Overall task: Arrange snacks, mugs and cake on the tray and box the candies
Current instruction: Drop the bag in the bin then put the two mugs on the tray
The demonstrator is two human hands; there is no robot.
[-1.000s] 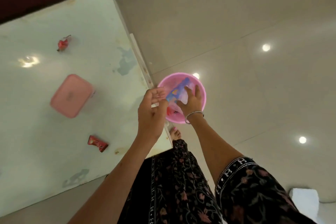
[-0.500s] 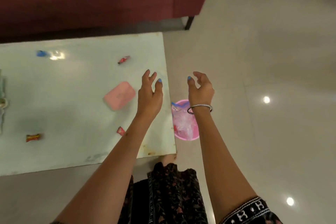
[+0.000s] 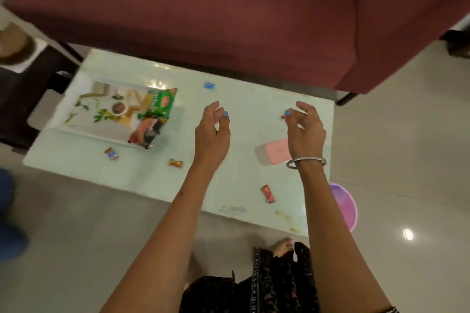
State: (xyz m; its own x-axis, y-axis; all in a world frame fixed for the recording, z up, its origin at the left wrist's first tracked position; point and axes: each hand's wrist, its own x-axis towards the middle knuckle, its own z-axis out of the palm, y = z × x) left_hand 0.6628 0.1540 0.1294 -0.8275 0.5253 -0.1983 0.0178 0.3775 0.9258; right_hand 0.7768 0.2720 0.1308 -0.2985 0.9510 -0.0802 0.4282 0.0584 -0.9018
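Both hands hold nothing: the left hand and right hand hang above the table with fingers loosely curled, grasping no object. A second ago they were down in the pink bin on the floor, dropping a clear wrapper; half a second ago they had lifted clear of it. That bin now sits at four o'clock from the right wrist, and the view has swung back to the table, so the rubbish looks dealt with and the candies come next.

The pink box, lid on, lies just beside the right wrist at its nine o'clock. Loose candies are scattered: a red one at six o'clock from the box, an orange one and a red-and-blue one towards eight o'clock of the left hand, a blue one at its twelve. The tray, at ten o'clock, already carries snack packets; no mugs or cake are in view.
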